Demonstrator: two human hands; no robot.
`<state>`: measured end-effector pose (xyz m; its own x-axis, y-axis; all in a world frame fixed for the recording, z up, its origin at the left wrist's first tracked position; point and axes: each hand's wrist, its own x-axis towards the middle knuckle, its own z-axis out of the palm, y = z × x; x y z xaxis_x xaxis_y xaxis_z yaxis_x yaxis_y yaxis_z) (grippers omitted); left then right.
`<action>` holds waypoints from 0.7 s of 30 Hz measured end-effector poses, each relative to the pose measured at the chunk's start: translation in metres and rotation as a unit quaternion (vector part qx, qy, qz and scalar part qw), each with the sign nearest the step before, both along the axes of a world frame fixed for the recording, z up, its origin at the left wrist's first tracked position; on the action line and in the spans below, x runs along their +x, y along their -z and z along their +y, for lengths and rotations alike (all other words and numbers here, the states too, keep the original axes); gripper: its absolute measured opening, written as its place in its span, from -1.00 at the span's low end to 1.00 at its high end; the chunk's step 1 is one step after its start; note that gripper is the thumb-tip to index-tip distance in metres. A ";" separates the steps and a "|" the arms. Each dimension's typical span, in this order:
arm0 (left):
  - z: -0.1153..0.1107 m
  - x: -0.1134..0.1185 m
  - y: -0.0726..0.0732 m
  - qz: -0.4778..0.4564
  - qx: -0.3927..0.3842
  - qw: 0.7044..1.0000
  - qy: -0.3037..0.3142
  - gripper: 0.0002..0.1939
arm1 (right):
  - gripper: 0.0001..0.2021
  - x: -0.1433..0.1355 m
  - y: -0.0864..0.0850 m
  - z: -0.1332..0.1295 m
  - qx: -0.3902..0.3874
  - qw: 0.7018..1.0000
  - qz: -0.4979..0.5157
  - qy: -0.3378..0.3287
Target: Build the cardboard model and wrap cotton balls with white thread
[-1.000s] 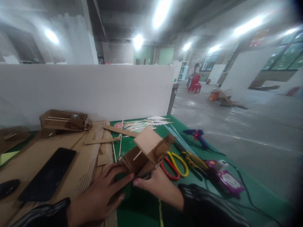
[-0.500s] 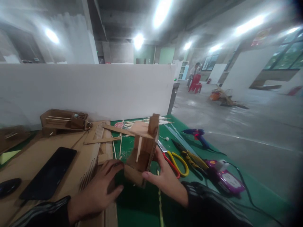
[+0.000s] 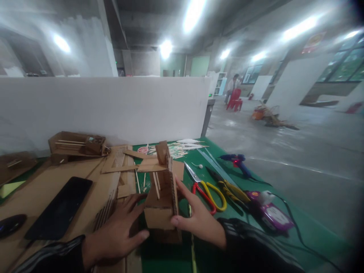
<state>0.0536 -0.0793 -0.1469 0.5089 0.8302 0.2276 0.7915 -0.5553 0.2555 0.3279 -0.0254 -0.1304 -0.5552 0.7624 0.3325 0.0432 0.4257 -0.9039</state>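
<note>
A small cardboard model point(image 3: 159, 218) with two thin wooden sticks inside stands in front of me at the middle of the green table. My right hand point(image 3: 196, 218) grips its right wall, thumb at the near edge and fingers along the outer side. My left hand point(image 3: 119, 227) is open at the model's left, thumb and fingers apart; its fingertips come close to the cardboard, and I cannot tell whether they touch. Just right of the model lie scissors point(image 3: 217, 197) with red and yellow handles.
Right of the scissors are pliers point(image 3: 234, 193), a blue glue gun point(image 3: 237, 163) and a purple power strip point(image 3: 273, 216) with a cable. On the left, a black phone point(image 3: 61, 206) rests on cardboard sheets, near another cardboard model point(image 3: 76, 144). A white partition point(image 3: 113, 110) stands behind.
The cardboard model has turned and shifted left and down, so its front wall faces me more. Both of its sticks show now. My hands have hardly moved.
</note>
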 end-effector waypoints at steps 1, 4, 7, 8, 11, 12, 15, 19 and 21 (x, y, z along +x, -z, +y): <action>0.000 -0.001 0.002 -0.009 0.008 1.000 -0.003 -0.26 | 0.01 0.000 0.000 0.000 0.002 1.000 -0.006 -0.004; 0.000 -0.005 0.008 -0.042 0.028 0.999 -0.017 -0.27 | 0.05 0.002 0.001 -0.001 0.015 1.000 -0.022 -0.007; -0.001 -0.008 0.012 -0.063 0.028 0.996 -0.055 -0.25 | 0.06 0.003 0.002 -0.001 0.023 0.999 -0.034 -0.006; -0.001 -0.008 0.013 -0.065 0.024 0.995 -0.066 -0.23 | 0.07 0.004 0.002 -0.001 0.024 0.999 -0.038 -0.006; -0.003 -0.010 0.011 -0.070 0.022 0.994 -0.081 -0.26 | 0.09 0.004 0.002 -0.001 0.026 0.998 -0.049 -0.004; -0.004 -0.010 0.010 -0.074 0.028 0.993 -0.085 -0.28 | 0.10 0.005 0.002 0.000 0.029 0.998 -0.052 -0.004; -0.006 -0.013 0.007 -0.083 0.031 0.991 -0.101 -0.32 | 0.11 0.005 0.001 0.000 0.041 0.997 -0.062 -0.013; -0.007 -0.020 0.003 -0.086 0.008 0.990 -0.113 -0.28 | 0.12 0.005 0.001 0.000 0.046 0.997 -0.064 -0.017; -0.006 -0.021 0.000 -0.093 0.012 0.989 -0.112 -0.28 | 0.12 0.006 0.002 0.000 0.040 0.997 -0.064 -0.017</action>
<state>0.0324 -0.0851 -0.1472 0.2606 0.9102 0.3219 0.8358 -0.3796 0.3967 0.3336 -0.0255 -0.1320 -0.6228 0.7161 0.3152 0.1407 0.4988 -0.8552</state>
